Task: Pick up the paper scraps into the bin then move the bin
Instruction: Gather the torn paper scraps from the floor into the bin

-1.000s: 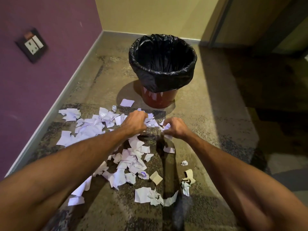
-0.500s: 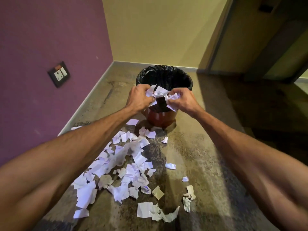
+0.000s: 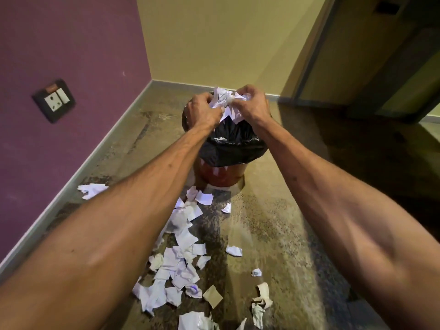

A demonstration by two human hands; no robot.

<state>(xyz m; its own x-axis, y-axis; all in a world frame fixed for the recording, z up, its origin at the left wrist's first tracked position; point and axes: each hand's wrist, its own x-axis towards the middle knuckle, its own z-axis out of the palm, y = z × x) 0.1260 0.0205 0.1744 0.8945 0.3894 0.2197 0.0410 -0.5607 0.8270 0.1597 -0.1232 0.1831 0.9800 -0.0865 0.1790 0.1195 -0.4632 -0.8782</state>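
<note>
Clutching a wad of scraps [image 3: 226,103], the left hand [image 3: 202,111] and right hand [image 3: 252,104] are closed together above the bin [image 3: 232,148]. Many scraps are left on the floor [image 3: 273,234]; the bin is judged unmoved.

Both hands, left [image 3: 202,110] and right [image 3: 251,104], clutch a wad of scraps [image 3: 226,102] between them above the open mouth of the bin [image 3: 228,148], a red bin with a black liner. More loose paper [image 3: 181,263] litters the floor [image 3: 273,234] in front of the bin, by the purple wall [image 3: 71,67] with a socket [image 3: 54,100].
</note>
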